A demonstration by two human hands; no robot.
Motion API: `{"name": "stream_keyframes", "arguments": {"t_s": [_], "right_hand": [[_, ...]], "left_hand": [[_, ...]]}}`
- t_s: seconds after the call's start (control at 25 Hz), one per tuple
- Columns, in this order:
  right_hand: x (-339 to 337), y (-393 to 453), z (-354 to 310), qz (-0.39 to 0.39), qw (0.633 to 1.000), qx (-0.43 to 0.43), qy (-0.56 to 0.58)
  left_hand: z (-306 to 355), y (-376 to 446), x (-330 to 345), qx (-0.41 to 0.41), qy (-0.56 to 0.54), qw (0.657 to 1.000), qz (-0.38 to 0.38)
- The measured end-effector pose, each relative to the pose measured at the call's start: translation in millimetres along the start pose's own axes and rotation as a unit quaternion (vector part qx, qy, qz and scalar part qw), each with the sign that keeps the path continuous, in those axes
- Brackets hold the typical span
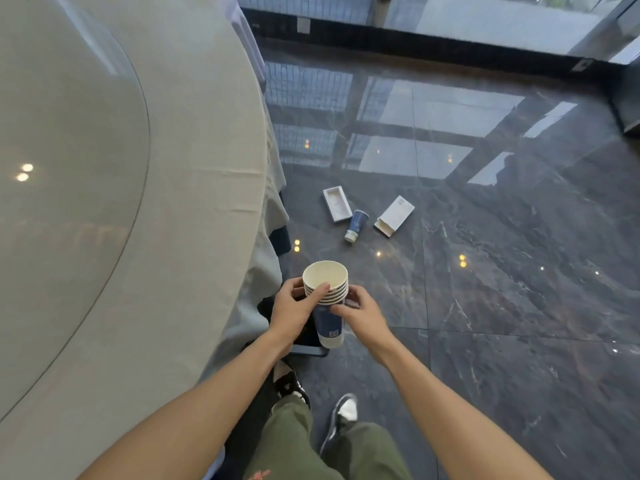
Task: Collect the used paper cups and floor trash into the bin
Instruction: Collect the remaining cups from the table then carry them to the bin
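Observation:
A stack of several nested blue-and-white paper cups (327, 318) is held upright between both hands. My left hand (294, 308) grips its left side with the thumb on the rims. My right hand (362, 311) pinches the stack from the right. Under the stack, a dark bin (308, 342) stands on the floor beside the table, mostly hidden by my left hand and the cups. Farther ahead on the floor lie a single blue paper cup (356, 225) on its side, an open white box tray (337, 203) and a white carton (394, 215).
A large round table with a beige cloth (194, 202) and glass turntable (69, 188) fills the left side. The dark polished stone floor (519, 306) stretches right toward glass walls (485, 19). My feet in dark-and-white shoes (343, 415) stand just below the bin.

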State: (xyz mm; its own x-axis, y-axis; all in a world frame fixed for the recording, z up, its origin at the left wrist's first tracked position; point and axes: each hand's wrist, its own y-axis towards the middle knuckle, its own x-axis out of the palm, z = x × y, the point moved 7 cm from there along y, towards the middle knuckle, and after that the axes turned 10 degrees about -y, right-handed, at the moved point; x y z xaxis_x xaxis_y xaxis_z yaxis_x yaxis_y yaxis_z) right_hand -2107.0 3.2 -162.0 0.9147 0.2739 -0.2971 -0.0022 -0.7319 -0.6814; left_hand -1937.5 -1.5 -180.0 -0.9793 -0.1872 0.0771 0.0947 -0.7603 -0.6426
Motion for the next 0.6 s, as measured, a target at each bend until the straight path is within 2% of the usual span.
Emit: {"name": "stream_keyframes", "arguments": {"t_s": [0.24, 0.6], "right_hand": [[25, 79, 45, -0.057, 0.992, 0.09, 0.065], [82, 216, 163, -0.075, 0.99, 0.115, -0.039]], "left_hand": [[-61, 65, -7, -0.034, -0.011, 0.999, 0.04], [-199, 152, -13, -0.082, -0.009, 0.987, 0.139]]}}
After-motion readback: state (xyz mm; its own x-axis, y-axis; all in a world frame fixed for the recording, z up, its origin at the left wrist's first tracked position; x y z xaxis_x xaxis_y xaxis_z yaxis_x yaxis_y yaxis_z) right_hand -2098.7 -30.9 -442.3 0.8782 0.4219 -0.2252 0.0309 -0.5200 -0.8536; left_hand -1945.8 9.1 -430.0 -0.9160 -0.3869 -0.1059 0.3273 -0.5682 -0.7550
